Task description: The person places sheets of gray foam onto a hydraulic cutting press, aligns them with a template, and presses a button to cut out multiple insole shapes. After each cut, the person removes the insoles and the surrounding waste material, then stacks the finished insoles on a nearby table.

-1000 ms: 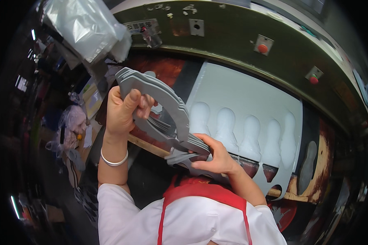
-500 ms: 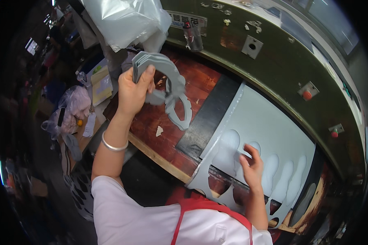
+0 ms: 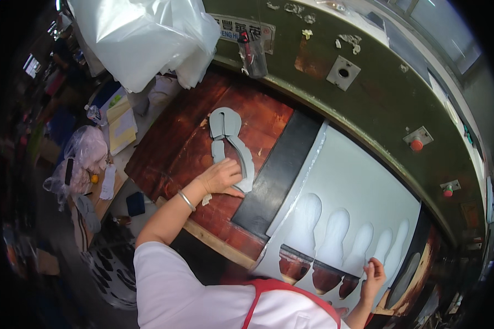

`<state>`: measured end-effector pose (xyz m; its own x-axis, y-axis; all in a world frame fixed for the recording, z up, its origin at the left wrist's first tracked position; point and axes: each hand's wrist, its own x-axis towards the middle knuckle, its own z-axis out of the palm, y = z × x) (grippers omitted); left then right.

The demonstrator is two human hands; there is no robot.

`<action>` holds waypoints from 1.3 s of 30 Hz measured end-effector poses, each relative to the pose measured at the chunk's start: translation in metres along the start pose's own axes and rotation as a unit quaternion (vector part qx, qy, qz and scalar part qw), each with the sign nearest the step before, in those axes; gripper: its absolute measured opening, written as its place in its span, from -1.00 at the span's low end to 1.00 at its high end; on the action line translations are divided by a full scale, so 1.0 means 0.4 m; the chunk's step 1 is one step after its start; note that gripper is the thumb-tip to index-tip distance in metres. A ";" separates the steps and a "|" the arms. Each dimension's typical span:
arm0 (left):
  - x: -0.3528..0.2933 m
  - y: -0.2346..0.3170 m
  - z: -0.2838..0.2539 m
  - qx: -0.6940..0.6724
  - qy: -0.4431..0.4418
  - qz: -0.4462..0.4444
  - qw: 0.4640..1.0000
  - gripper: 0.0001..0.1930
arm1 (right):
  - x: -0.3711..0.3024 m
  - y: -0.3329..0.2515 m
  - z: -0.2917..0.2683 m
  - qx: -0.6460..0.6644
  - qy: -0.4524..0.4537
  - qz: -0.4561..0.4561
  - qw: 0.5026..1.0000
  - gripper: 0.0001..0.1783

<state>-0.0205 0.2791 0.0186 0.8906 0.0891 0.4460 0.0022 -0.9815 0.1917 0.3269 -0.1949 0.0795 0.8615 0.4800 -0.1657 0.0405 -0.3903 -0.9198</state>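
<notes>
On the red-brown wooden board, a stack of grey curved strips [image 3: 241,151] forms a sole-shaped outline, rounded at its far end. My left hand [image 3: 222,176], with a bangle on its wrist, lies over the near end of this outline. Its fingers are curled round the strips there. My right hand [image 3: 374,277] is over the near part of a large grey sheet [image 3: 357,164], beside the sole-shaped cut-outs [image 3: 339,233]. The fingers of that hand are bent in toward the thumb. Whatever they pinch, if anything, is too small to make out.
A green machine beam [image 3: 313,71] with red buttons [image 3: 416,145] runs across the back. White plastic bags [image 3: 142,38] hang at the far left. A black strip [image 3: 282,170] separates the board [image 3: 164,142] from the sheet. Pink items in clear plastic [image 3: 88,151] lie at left.
My left hand has come down from above the board, and the grey strips it held up now lie on the wood. My right hand has moved right and nearer, its fingers drawn together.
</notes>
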 end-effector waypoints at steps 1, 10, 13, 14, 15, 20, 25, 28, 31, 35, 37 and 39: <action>-0.007 0.003 -0.007 -0.007 0.018 0.003 1.000 -0.57 | 0.000 0.032 -0.050 -0.047 0.053 0.016 0.997 -0.71; 0.004 0.462 0.034 -0.127 0.060 -0.223 0.965 -0.77 | -0.018 0.419 -0.410 -0.236 0.289 -0.024 0.927 -0.68; 0.065 0.583 0.122 -0.289 0.062 -0.416 0.860 -0.55 | 0.010 0.423 -0.416 -0.266 0.295 -0.008 0.918 -0.68; 0.080 0.587 0.144 -0.240 0.074 -0.457 0.853 -0.52 | 0.020 0.405 -0.408 -0.223 0.319 -0.045 0.920 -0.66; 0.082 0.585 0.153 -0.229 0.035 -0.507 0.830 -0.53 | 0.009 0.376 -0.411 -0.187 0.279 -0.057 0.940 -0.69; -0.010 0.531 0.052 -0.493 -0.070 -0.429 0.754 -0.79 | -0.178 0.213 -0.445 0.002 0.148 0.094 0.984 -0.82; -0.017 0.462 -0.022 -0.431 -0.224 -0.417 0.768 -0.69 | -0.305 0.186 -0.492 -0.176 0.201 0.179 0.947 -0.78; 0.106 0.367 0.072 -0.435 -0.097 -0.565 0.694 -0.63 | -0.212 0.221 -0.501 -0.305 0.388 -0.077 0.866 -0.67; 0.229 0.310 0.196 -0.265 -0.027 -0.506 0.820 -0.53 | -0.104 0.249 -0.551 -0.379 0.326 0.016 0.866 -0.22; 0.296 0.342 0.257 -0.023 -0.054 -0.509 0.859 -0.40 | -0.025 0.301 -0.635 -0.390 0.208 0.058 0.895 0.04; 0.331 0.371 0.280 0.031 0.029 -0.447 0.893 -0.55 | -0.008 0.335 -0.669 -0.400 0.194 0.008 0.896 0.07; 0.314 0.422 0.272 -0.007 0.001 -0.485 0.874 -0.52 | 0.010 0.362 -0.690 -0.392 0.178 -0.082 0.899 0.10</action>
<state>0.1412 0.1063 0.0119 0.4715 0.8791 0.0695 0.7510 -0.4416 0.4910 0.4760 -0.4661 0.0438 0.9131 0.3543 0.2018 0.4058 -0.8383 -0.3641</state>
